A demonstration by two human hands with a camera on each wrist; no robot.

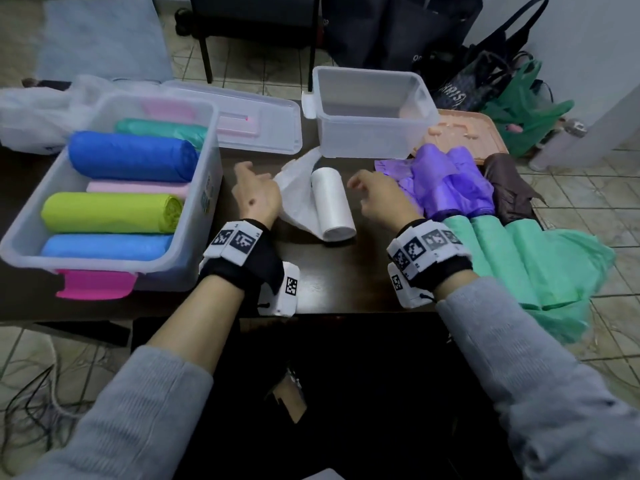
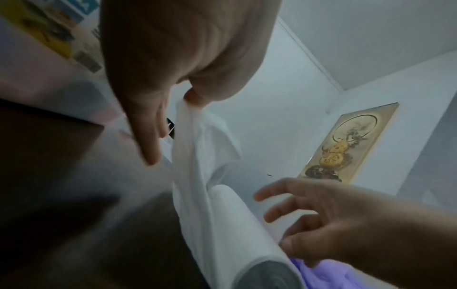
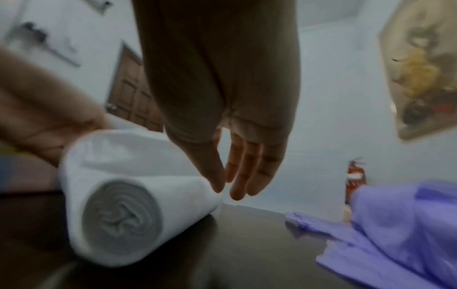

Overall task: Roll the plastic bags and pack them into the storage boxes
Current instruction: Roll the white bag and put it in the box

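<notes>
A white plastic bag, mostly rolled into a tight roll (image 1: 334,209) (image 3: 128,205), lies on the dark table (image 1: 329,282) between my hands. Its loose end (image 1: 294,195) (image 2: 193,146) rises to the left, where my left hand (image 1: 256,192) (image 2: 153,78) pinches its top edge. My right hand (image 1: 377,199) (image 3: 235,136) hovers just right of the roll with straight, spread fingers, holding nothing. The left storage box (image 1: 214,157) holds several rolls, among them blue (image 1: 131,155) and lime (image 1: 110,213). The clear storage box (image 1: 370,133) behind the roll holds nothing.
Unrolled purple bags (image 1: 446,181), green bags (image 1: 519,265) and a brown bag (image 1: 509,192) lie at the right, the green hanging over the table edge. A clear lid (image 1: 270,123) lies behind the left box, a peach tray (image 1: 485,133) behind the purple bags.
</notes>
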